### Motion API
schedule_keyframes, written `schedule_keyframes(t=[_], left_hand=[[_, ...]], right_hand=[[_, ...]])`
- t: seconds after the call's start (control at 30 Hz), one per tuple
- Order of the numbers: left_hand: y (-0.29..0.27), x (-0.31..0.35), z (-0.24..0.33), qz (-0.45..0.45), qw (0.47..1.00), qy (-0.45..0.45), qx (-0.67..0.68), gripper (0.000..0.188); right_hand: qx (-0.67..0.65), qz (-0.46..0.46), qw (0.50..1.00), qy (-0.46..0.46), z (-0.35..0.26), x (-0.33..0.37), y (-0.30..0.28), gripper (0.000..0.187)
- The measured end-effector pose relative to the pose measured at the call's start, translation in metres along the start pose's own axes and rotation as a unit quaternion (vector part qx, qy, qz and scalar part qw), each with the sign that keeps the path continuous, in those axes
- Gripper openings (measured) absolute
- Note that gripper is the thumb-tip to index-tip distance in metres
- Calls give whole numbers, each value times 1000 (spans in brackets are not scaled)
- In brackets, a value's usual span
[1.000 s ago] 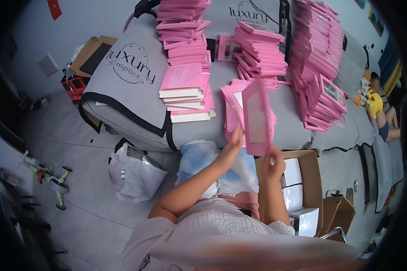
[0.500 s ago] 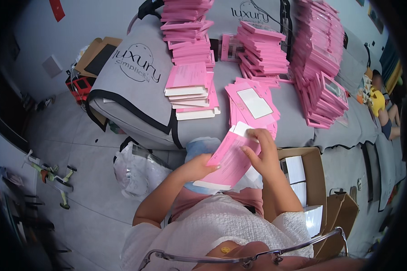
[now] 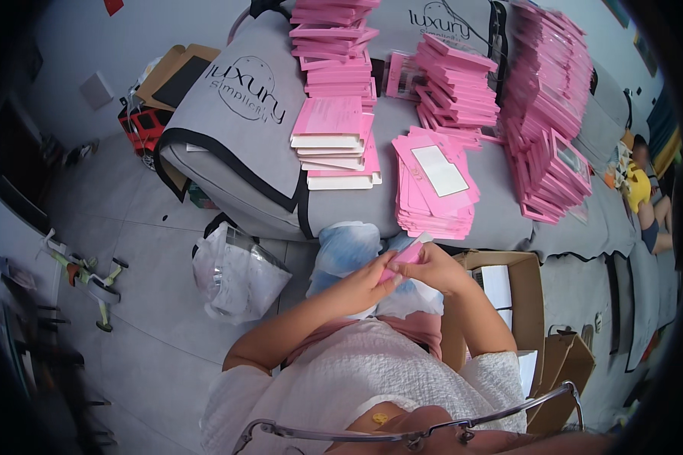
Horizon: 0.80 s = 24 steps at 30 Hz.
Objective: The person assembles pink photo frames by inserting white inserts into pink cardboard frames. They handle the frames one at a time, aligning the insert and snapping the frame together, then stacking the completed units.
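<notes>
A pink cardboard box (image 3: 399, 262) is held over my lap, turned so that a narrow side shows, with a white flap standing up at its far end. My left hand (image 3: 373, 277) grips its near left part. Around its far right end close the fingers of my right hand (image 3: 435, 268). Just beyond my hands, at the sofa's front edge, lies a fanned pile of flat pink box sheets (image 3: 435, 189), the top one with a white rectangle. To its left rest several folded pink boxes (image 3: 334, 144) with white edges toward me.
Tall stacks of pink boxes (image 3: 459, 83) stand along the grey sofa (image 3: 228, 178). An open brown carton (image 3: 530, 296) with white items is by my right arm. A plastic bag (image 3: 235, 277) sits on the floor at left, near a small balance bike (image 3: 87, 284). Another person (image 3: 649, 201) sits far right.
The pink box has been turned from its broad printed face to a narrow side. Both hands have come closer together on it, and the view has shifted slightly.
</notes>
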<state>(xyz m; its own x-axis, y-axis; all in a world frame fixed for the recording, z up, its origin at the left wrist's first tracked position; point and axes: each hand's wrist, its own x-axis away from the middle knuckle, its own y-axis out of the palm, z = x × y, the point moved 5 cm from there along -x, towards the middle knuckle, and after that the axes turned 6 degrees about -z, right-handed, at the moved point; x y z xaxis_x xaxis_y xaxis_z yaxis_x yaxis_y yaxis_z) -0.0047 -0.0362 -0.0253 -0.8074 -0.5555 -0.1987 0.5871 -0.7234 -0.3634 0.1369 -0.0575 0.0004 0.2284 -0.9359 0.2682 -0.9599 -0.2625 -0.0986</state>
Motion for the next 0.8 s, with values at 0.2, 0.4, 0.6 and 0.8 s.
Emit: schedule_keyframes(t=[0.2,0.4,0.6,0.8], left_hand=[[-12,-8,26,-93,983,-116,106,40],[-23,-13,5,-62,973,-135,178,29],[-23,-10,-10,-76,941,-138,299,27],[-20,-12,-13,-46,934,-101,341,23]], right_hand=[[32,-89,995,4,-22,-4,-3,16],[106,-65,992,-7,-42,-22,-4,16],[206,-70,976,15,-65,-24,-1,23],[248,-65,967,3,-55,-33,-9,38]])
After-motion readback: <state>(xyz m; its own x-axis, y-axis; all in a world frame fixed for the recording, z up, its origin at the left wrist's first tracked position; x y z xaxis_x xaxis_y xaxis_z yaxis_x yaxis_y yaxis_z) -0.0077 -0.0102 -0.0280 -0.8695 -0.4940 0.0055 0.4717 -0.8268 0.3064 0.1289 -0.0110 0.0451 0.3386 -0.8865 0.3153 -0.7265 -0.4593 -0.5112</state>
